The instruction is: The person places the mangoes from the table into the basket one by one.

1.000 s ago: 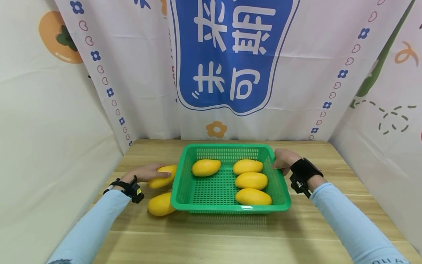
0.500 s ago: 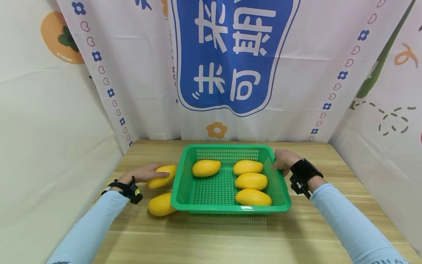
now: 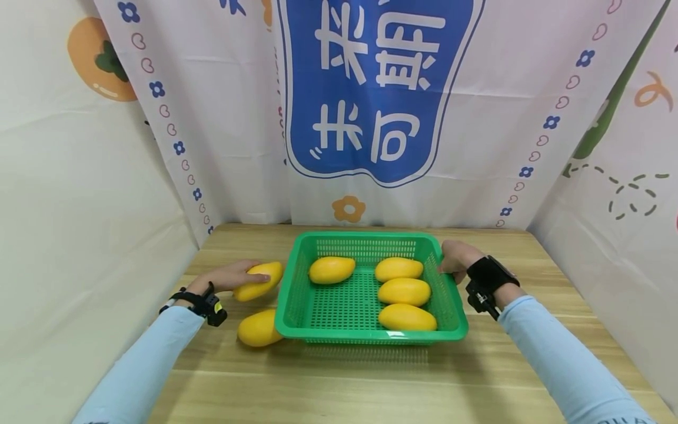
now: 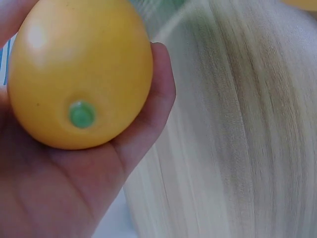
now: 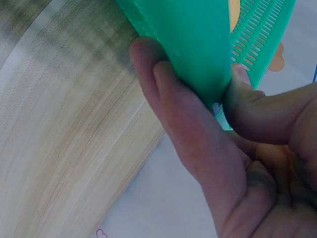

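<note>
wooden table | green basket on it, right rim pinched between thumb and fingers of right hand | left hand curled round held mango, outside basket's left side | four mangoes inside, seemingly done; held one plus loose mango by left front corner apparently remaining

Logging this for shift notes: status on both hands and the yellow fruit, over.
Left hand gripping yellow fruit. Right hand pinching green basket at rim. Four fruits inside, another fruit outside. Basket's left wall between held fruit and inside.
</note>
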{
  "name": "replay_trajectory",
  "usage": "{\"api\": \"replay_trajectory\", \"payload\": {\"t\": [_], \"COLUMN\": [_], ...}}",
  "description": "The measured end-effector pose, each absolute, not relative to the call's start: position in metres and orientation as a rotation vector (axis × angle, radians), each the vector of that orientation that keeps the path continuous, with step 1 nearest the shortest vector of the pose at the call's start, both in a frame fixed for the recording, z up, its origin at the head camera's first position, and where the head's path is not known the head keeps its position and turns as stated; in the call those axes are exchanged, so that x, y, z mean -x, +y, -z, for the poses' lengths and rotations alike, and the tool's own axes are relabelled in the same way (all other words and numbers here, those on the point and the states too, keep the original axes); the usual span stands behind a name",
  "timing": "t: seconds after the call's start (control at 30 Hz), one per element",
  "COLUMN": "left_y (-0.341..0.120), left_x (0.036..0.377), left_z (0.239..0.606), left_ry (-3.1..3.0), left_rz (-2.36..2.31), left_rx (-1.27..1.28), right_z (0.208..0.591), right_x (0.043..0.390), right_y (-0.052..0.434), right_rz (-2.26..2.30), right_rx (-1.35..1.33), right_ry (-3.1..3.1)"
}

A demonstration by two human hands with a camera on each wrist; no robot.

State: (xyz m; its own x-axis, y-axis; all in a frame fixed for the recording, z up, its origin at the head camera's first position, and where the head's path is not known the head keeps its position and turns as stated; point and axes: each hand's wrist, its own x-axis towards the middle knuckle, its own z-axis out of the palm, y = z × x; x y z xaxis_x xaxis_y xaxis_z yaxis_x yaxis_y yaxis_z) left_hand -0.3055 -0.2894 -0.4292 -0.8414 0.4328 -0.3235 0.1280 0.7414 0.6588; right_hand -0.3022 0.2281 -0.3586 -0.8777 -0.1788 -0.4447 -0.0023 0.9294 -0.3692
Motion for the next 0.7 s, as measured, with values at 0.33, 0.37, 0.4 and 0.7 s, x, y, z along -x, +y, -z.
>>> {"api": "replay_trajectory", "payload": {"t": [0.33,0.37,0.4,0.7], "left_y": [-0.2909,-0.2909,-0.2908,-0.2922], "left_x": [0.3047,0.3043,0.3037,0.2984], "left_z": [0.4254,0.4248,0.4245,0.4247], "left_ry": [2.511,2.512,2.513,2.539], "left_rz": [-0.889,-0.889,-0.890,-0.898], "left_rx": [-0.428,-0.430,-0.433,-0.428], "right_z": [0.3571,0.3566,0.3565,0.3567], "right_x": [0.3007,0.3008,0.3011,0.3005], "right_y": [0.2274,0.2275,0.2277,0.2262], "right_rz": [0.493,0.491,0.490,0.486], "right_rx": [0.122,0.120,0.117,0.113], "right_ry": [2.606,2.600,2.596,2.592]}}
